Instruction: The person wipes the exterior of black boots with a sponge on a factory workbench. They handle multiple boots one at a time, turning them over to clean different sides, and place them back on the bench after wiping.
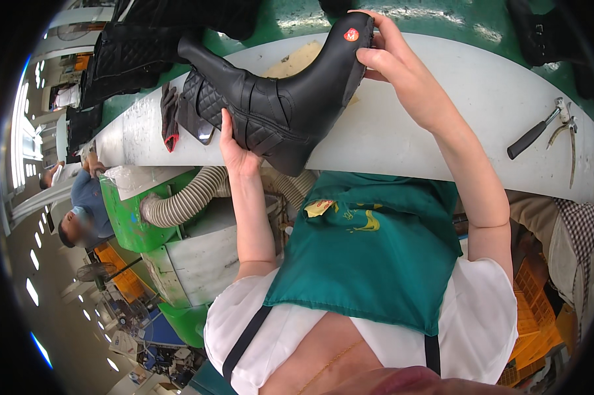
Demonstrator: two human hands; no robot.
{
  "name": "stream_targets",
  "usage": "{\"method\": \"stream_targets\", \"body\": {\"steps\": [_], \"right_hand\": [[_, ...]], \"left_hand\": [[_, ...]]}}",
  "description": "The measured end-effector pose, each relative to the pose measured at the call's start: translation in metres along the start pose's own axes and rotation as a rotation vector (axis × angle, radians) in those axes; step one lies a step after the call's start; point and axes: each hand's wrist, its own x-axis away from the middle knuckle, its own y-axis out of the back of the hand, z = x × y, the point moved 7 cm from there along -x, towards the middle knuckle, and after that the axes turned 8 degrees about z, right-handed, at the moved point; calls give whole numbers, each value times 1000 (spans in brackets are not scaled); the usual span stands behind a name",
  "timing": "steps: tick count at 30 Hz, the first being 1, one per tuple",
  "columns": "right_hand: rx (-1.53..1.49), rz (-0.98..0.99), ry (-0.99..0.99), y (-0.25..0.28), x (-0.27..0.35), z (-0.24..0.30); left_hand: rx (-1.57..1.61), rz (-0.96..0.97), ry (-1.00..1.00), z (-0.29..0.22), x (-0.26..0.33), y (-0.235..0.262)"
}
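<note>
**A:** So here's our grip right now: our left hand (236, 153) is clamped around the lower shaft of the black boot (277, 99), thumb up along the quilted panel, and our right hand (390, 60) is closed on the sole end, fingers wrapped over the edge near the round red sticker (351, 35). The boot is held on its side in the air, just above the white table (402, 131), not resting on it.

**B:** How do we reckon it handles?

**A:** We'd guess moderately heavy for footwear. The sole looks stiff, so that end is a solid place to hold. The shaft leather looks softer and smooth, maybe a bit slippery, so we're better off gripping at the straps and quilting, where there's texture. Not fragile, though the finish could probably scuff.

**B:** And the count around us?

**A:** One boot in hand. One dark glove (169, 117) with a red cuff lies on the table to our left. Two hand tools sit to the right: a hammer (537, 130) with a black handle and a pair of pincers (568, 135) just beside it. One ribbed hose (181, 201) runs under the table edge. More black boots (129, 56) are piled beyond the table; we can't count those cleanly.
</note>
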Motion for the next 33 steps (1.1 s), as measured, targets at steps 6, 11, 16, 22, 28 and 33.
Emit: {"method": "stream_targets", "body": {"steps": [6, 11, 16, 22, 28, 33], "right_hand": [[2, 4, -22, 1, -1, -1], [-43, 24, -45, 1, 1, -1], [-43, 25, -48, 1, 1, 0], [8, 27, -41, -1, 4, 1], [25, 42, -21, 0, 7, 3], [69, 97, 60, -9, 16, 18]], "left_hand": [[-24, -32, -8, -1, -1, 2], [-59, -96, -30, -1, 1, 4], [-70, -80, -16, 1, 0, 1], [-84, -88, -25, 2, 2, -4], [-31, 46, -29, 1, 1, 0], [32, 206, -107, 1, 9, -9]]}}
